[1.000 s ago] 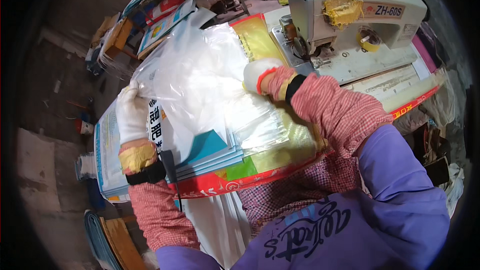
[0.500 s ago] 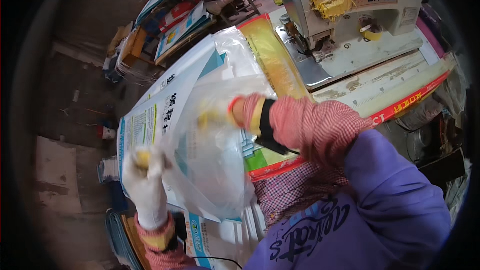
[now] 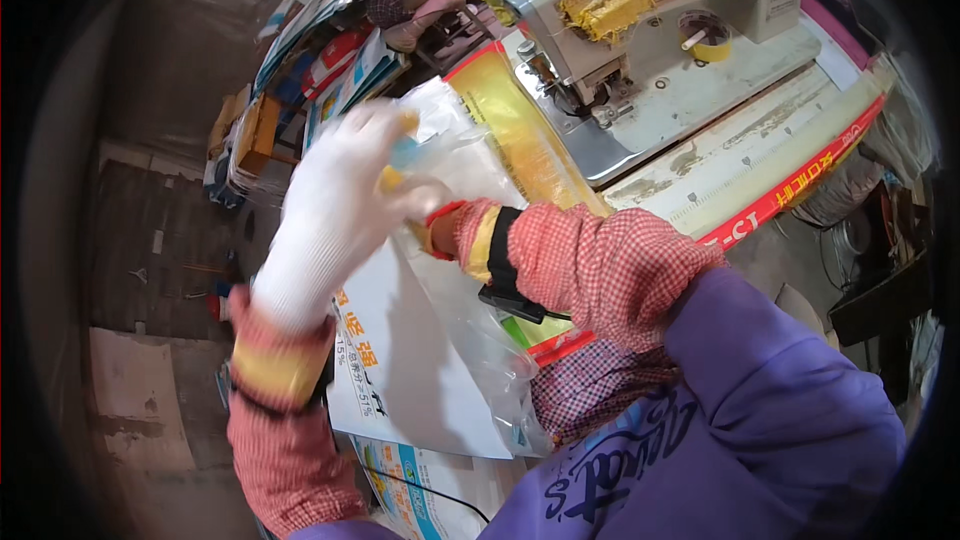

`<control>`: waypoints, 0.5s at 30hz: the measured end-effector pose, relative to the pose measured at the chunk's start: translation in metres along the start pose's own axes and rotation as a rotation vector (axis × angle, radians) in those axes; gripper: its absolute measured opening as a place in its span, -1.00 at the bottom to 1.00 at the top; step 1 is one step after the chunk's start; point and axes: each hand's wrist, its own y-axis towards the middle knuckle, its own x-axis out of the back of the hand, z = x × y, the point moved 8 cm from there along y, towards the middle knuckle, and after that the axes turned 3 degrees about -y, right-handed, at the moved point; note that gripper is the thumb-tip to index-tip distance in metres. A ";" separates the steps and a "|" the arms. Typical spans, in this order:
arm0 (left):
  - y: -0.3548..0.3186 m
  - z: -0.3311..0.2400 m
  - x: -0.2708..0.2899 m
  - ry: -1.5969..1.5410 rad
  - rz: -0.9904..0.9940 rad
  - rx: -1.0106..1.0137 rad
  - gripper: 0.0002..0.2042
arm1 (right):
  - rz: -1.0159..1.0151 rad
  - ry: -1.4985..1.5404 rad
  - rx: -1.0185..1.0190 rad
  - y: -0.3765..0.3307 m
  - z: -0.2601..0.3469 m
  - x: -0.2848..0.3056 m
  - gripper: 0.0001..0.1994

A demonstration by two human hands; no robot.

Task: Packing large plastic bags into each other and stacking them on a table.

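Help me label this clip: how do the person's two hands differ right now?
The left hand is raised in plain view, white glove fully visible and motion-blurred; the right hand is mostly hidden inside the clear plastic bag, only its cuff showing. The left hand touches the bag's top from outside. Both wear red checked sleeves with yellow bands.

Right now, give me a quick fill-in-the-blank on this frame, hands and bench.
1. Both hands wear ____ gloves; the left hand is raised over the printed sack.
2. The right hand is tucked inside a clear ____ liner bag.
3. The machine on the bench beyond the hands is a ____ machine.
4. A patch of ____ tape is stuck on the machine's head.

Missing words: white; plastic; sewing; yellow
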 end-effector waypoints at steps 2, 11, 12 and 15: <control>0.007 0.029 -0.035 0.288 -0.010 -0.029 -0.62 | 0.036 -0.462 0.096 -0.038 0.043 -0.049 -0.66; -0.012 0.072 -0.122 0.286 0.593 -0.152 -0.74 | 0.497 -0.725 -0.058 -0.103 0.117 -0.077 -0.62; -0.011 0.105 -0.086 0.104 0.294 0.305 -0.62 | 0.451 -0.708 -0.266 -0.105 0.097 -0.071 -0.63; 0.003 0.121 -0.055 0.342 0.346 0.426 -0.63 | 0.463 -0.739 -0.308 -0.105 0.062 -0.068 -0.64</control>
